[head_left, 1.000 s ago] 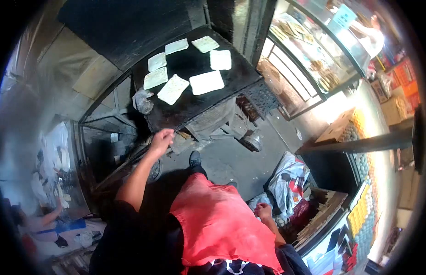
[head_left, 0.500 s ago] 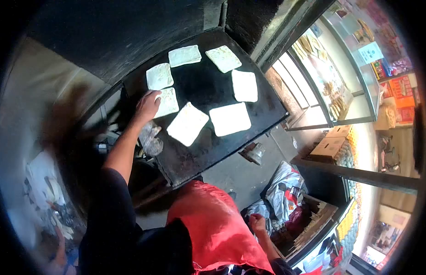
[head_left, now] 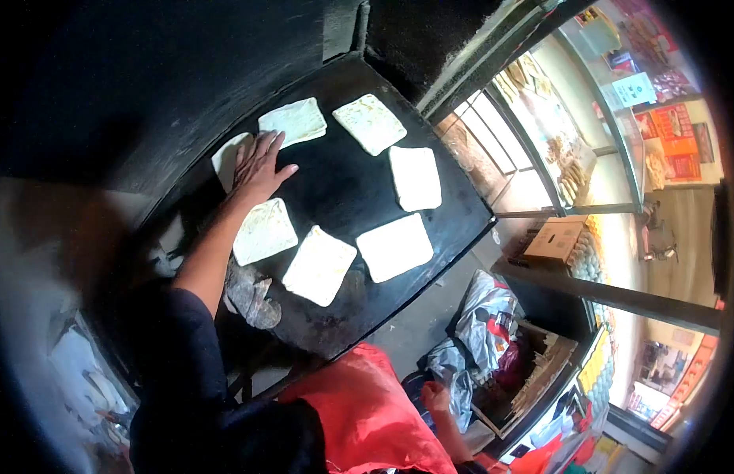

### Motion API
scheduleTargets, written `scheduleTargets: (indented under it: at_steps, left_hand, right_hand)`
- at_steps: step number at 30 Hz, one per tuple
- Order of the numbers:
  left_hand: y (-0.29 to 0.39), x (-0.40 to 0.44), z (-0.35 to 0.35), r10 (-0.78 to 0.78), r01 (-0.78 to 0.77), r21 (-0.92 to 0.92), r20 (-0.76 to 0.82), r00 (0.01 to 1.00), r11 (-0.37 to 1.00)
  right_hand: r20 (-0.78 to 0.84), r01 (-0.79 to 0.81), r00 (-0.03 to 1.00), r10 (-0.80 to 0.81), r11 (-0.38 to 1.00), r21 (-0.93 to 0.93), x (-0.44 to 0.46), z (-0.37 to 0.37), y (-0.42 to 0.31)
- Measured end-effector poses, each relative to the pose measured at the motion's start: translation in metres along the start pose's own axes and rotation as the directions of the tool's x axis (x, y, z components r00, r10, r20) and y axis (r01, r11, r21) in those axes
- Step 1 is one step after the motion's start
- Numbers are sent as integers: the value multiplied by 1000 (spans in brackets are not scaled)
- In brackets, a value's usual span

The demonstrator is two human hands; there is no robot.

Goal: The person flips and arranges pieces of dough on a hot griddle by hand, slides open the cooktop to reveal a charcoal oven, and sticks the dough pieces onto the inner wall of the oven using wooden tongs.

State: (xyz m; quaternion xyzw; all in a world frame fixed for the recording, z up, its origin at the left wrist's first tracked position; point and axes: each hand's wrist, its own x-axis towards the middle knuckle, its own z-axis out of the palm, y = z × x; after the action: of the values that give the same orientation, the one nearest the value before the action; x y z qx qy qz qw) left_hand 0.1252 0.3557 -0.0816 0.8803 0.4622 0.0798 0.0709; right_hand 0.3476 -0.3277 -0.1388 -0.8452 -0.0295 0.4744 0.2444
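Several rectangular flatbreads lie in a ring on a dark griddle (head_left: 335,182). My left hand (head_left: 260,170) reaches over its left side, fingers spread and flat, on the flatbread (head_left: 227,158) at the far left and partly covering it. Just beyond its fingertips lies another flatbread (head_left: 293,120); nearer my forearm is a third flatbread (head_left: 266,231). A crumpled greyish cloth (head_left: 252,300) sits at the griddle's near left corner. Low beside my red apron (head_left: 367,419), my right hand (head_left: 436,399) hangs with fingers curled in, near a silver bag (head_left: 487,312). Nothing shows in it.
A dark wall (head_left: 185,71) stands behind the griddle. To the right are a glass display case (head_left: 604,142) with baked goods, a cardboard box (head_left: 554,238) and stacked egg trays (head_left: 585,257). A wooden crate (head_left: 540,379) sits on the lower right, below a dark beam (head_left: 611,294).
My left hand has moved from one flatbread to the one farther back, and its fingers have spread. The view has shifted, so the griddle appears lower and to the left. My right hand stays low.
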Motion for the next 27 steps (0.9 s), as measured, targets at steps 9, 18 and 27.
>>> scheduleTargets:
  at_steps: [9, 18, 27]
  left_hand:
    - [50, 89, 25, 29, -27, -16, 144, 989, 1000]
    - [147, 130, 38, 98, -75, -79, 344, 934, 994]
    - [247, 40, 38, 461, -420, -190, 360, 811, 887]
  right_hand:
    - [-69, -69, 994, 83, 980, 187, -43, 16, 11]
    - [-112, -174, 972, 208, 950, 258, -76, 26, 54]
    - [-71, -154, 981, 180, 948, 278, -61, 29, 56]
